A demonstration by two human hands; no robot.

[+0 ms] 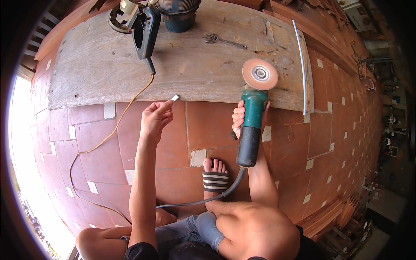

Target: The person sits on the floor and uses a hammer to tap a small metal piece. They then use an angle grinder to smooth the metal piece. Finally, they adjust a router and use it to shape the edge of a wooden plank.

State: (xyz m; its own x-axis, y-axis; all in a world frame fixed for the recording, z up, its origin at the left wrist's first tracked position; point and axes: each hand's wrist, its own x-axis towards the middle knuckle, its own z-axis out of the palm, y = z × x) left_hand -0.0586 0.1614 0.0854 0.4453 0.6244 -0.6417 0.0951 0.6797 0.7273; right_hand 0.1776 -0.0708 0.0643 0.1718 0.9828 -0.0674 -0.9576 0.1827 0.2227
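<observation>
Between the thumb and fingers of my left hand [157, 120] is a small flat metal piece [175, 98], pale at its tip, held by the near edge of the wooden board. My right hand [238, 118] is wrapped round the green and black body of an angle grinder [254, 110]. Its reddish-brown disc [260, 74] faces up over the board; whether it spins I cannot tell. A grey cable [225, 193] runs from the grinder's rear end toward my legs. Part of the right hand is hidden behind the tool.
On the wooden board [108, 56] lie an adjustable wrench [224, 41], a black-handled power tool [147, 32] with a yellow cord [117, 123], a dark ribbed container [178, 15] and a thin white rod [300, 65]. Red floor tiles [212, 125] surround it. Timber planks [323, 45] lie beyond.
</observation>
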